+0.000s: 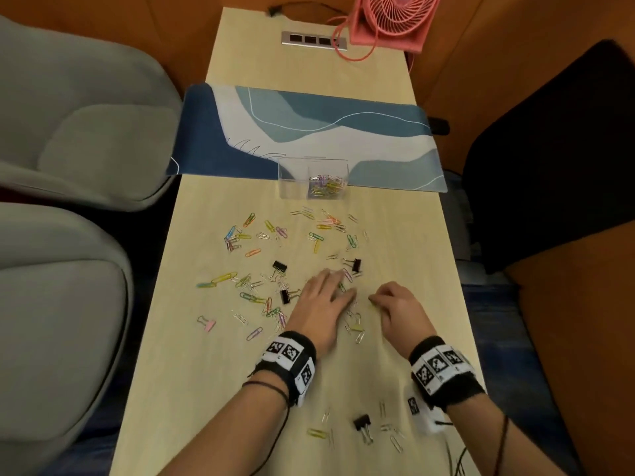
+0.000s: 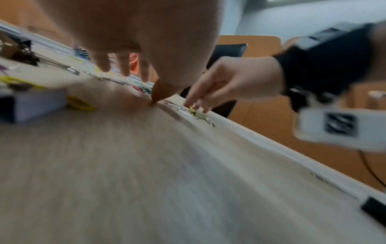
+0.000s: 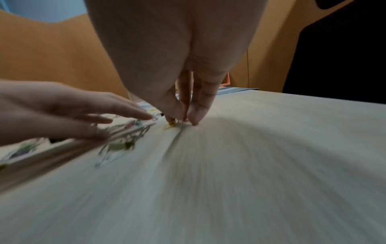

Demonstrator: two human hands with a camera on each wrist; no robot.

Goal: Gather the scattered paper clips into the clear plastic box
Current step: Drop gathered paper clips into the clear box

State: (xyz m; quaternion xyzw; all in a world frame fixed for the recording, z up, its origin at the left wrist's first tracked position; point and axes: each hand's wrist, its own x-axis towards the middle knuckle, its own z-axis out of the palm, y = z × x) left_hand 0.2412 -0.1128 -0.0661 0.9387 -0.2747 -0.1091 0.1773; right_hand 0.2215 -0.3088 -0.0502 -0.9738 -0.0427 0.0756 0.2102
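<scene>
Your left hand (image 1: 324,300) lies flat, fingers straight and slightly spread, over coloured wire paper clips (image 1: 252,252) on the pale wooden table (image 1: 395,235). Your right hand (image 1: 400,305) curls, fingertips (image 3: 194,118) together pinching a yellow paper clip (image 3: 171,124). Well beyond your fingertips stands the clear plastic box (image 1: 313,180), clips inside.

Path to clear plastic box (image 1: 287,180): scattered paper clips (image 1: 318,235) and two black binder clips (image 1: 356,265) lie before my hands.
Right strip: bare table (image 1: 405,242) beside the clips.
Far end: pink fan (image 1: 391,18).
</scene>
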